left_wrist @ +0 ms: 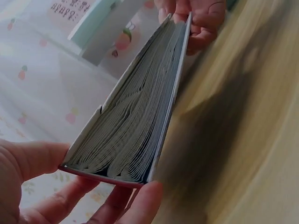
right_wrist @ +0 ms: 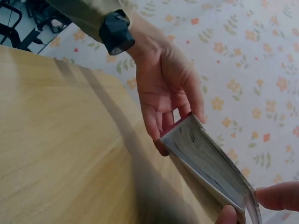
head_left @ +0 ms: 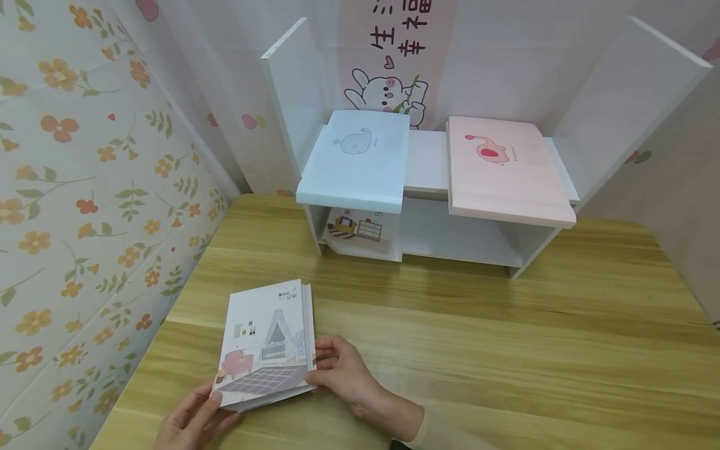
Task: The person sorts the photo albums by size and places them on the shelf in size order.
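A thick white photo album (head_left: 255, 325) with a tent, a pink armchair and a checked rug on its cover is raised above the wooden table. My left hand (head_left: 194, 415) grips it by the lower left side, thumb on the front cover edge and fingers under the reddish spine (left_wrist: 103, 178). At the opposite side my right hand (head_left: 351, 378) pinches the cover edges between thumb and fingers. Many thick pages (left_wrist: 135, 107) show between the covers in the left wrist view. In the right wrist view my left hand (right_wrist: 166, 88) holds the spine end.
A white shelf unit (head_left: 430, 159) with tall side panels stands at the back of the wooden table (head_left: 450, 350). On it lie a light blue album (head_left: 360, 169) and a pink album (head_left: 506, 181). Another printed album (head_left: 360, 234) sits in its lower left compartment. Floral cloth (head_left: 84, 219) hangs at left.
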A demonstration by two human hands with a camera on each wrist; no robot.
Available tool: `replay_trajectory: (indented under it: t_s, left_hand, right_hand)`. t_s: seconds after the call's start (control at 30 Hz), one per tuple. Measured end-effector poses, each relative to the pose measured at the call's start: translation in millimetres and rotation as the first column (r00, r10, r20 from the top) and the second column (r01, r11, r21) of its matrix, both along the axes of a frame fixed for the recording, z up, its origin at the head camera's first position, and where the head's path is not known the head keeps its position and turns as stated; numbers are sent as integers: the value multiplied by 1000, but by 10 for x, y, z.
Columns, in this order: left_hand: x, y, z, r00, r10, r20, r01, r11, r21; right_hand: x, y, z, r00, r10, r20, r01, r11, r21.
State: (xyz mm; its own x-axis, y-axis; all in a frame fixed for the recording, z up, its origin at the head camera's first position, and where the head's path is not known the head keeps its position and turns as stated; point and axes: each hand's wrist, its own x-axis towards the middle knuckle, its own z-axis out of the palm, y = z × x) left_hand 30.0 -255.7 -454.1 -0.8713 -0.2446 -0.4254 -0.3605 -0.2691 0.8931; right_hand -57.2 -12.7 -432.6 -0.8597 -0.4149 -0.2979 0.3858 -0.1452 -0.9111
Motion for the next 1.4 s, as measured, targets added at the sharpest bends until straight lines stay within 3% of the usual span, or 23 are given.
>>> replay_trajectory:
  t_s: [0.13,0.23,0.37,0.5,0.6,0.8,1.03,1.1,1.2,1.23,1.3,1.4]
  left_hand:
    - [-12,72,46,998,27,-52,-28,999,-19]
    - [-28,133,80,992,10,-124,-14,999,-32]
    - [-54,211,99,970,-26,-243,25,1000,-9]
    - [-96,307,119,955,-48,-292,54,998,13]
    - [-140,400,149,950,-62,-306,68,998,12]
    - [-235,551,194,924,-107,-368,114,993,0]
    - [-376,632,13,899,-154,-409,157,987,-27]
    - [-409,668,-12,899,-167,-404,171,985,-27]
    - [-447,774,44,911,-156,-382,155,987,-34]
    - [-464,797,43,903,-172,-394,170,985,-40]
    - [-498,867,71,909,-163,-383,156,987,-48]
    - [-572,889,-54,903,-201,-380,198,979,-46]
  right_hand:
    - [7,75,58,999,2,-52,-2,1000,-1]
    - [14,139,106,996,5,-88,-5,1000,1]
    - [27,242,156,991,7,-135,-5,1000,18]
    - [24,363,188,987,1,-159,4,1000,31]
    - [13,457,212,986,-6,-165,12,999,32]
    - [-6,632,262,986,-24,-167,35,997,62]
    - [-6,813,298,984,-69,-163,83,993,79]
    - [-6,866,303,984,-80,-162,94,992,80]
    - [-4,949,310,981,-96,-167,111,990,82]
    - [-2,976,313,980,-101,-170,117,990,85]
    - [1,1031,321,978,-112,-173,129,988,86]
    - [1,1108,337,975,-124,-184,143,986,91]
